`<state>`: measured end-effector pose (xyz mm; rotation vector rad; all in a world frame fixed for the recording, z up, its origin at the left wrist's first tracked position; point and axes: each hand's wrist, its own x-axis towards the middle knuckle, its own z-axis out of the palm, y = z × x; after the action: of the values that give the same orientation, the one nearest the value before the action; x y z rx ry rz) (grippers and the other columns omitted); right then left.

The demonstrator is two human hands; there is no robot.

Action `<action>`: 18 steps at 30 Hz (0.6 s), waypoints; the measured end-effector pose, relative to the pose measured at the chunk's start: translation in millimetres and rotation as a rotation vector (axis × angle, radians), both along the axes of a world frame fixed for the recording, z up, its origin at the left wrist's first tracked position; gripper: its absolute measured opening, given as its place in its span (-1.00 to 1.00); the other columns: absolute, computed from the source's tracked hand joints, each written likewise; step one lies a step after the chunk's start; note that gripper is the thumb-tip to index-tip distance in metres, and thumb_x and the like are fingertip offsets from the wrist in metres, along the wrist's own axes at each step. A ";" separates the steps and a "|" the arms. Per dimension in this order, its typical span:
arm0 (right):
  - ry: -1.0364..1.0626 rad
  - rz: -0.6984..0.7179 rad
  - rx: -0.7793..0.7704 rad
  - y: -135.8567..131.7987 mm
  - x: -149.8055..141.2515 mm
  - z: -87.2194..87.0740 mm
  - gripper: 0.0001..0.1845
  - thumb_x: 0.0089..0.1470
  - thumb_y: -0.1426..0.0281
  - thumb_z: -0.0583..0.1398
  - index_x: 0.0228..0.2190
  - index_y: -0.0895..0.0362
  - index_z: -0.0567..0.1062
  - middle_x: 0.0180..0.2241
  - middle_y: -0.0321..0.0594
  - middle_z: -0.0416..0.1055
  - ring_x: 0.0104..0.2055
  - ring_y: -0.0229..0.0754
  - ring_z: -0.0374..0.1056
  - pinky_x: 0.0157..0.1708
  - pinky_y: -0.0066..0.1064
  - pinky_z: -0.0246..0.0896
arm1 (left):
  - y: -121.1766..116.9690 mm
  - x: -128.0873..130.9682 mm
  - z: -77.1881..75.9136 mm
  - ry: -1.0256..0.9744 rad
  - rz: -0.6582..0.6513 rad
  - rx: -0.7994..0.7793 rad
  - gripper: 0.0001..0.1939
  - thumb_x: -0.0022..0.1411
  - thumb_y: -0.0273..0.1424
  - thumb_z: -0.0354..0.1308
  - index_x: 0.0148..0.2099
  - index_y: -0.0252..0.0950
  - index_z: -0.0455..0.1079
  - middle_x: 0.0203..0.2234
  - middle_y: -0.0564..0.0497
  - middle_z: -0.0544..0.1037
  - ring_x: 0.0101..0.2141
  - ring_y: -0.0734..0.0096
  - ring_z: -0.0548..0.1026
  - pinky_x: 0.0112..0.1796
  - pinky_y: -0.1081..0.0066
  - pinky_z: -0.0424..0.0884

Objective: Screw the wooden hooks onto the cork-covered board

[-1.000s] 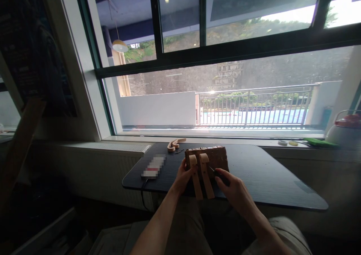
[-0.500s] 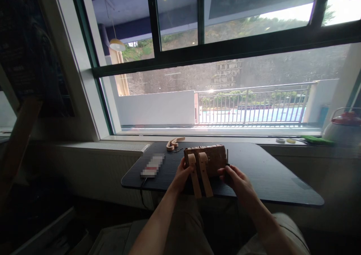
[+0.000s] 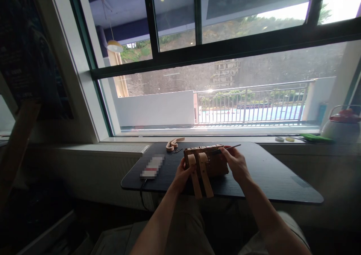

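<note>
A brown boxy piece that looks like a small leather bag (image 3: 216, 166) is tilted up at the near edge of the dark table. Two pale tan straps (image 3: 206, 176) hang down its front over that edge. My left hand (image 3: 182, 175) grips the bag's left end, thumb on the front beside the left strap. Pinched in my right hand (image 3: 235, 161) is a thin stick-like tool (image 3: 234, 146), its dark end against the bag's upper front, right of the straps. Whether that end is a brush or a point I cannot tell.
On the dark table (image 3: 270, 172), curled pale strips (image 3: 172, 144) lie at the back beside small metal bits (image 3: 177, 151). A blurred-out phone-like object (image 3: 152, 167) with a cable sits at the left. The windowsill holds tape rolls (image 3: 289, 139), a green item (image 3: 316, 137) and a kettle-like jug (image 3: 342, 125).
My right hand has risen from the bag's lower right corner to its upper right. The tool has swung from upright to nearly level across the bag. My left hand keeps its grip.
</note>
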<state>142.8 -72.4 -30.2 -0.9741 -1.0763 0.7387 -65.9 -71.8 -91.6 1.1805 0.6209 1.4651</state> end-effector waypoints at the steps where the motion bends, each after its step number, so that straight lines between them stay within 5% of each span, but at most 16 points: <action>1: 0.030 -0.012 0.006 2.6 -4.3 -1.2 -0.54 -0.14 0.09 0.22 -0.26 0.16 0.43 -0.38 -0.20 0.48 -0.39 -0.16 0.41 -0.38 -0.32 0.36 | -0.4 0.1 0.6 0.001 -0.003 0.000 -0.47 -0.07 -0.39 0.33 0.00 -0.23 0.31 -0.36 0.04 0.48 -0.37 0.43 0.43 -0.34 0.48 0.33; 18: -0.053 -0.083 0.031 4.7 -30.1 -20.5 -0.58 -0.11 0.08 0.19 -0.33 0.16 0.41 -0.49 -0.21 0.45 -0.48 -0.12 0.41 -0.47 -0.32 0.33 | -4.2 0.3 4.8 -0.011 -0.001 -0.003 -0.48 -0.04 -0.34 0.32 0.00 -0.23 0.31 -0.34 0.02 0.49 -0.35 0.40 0.45 -0.33 0.47 0.34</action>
<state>112.7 -67.6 -50.7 -1.0106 -1.0831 0.6299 -65.6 -76.0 -86.9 1.1694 0.6142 1.4688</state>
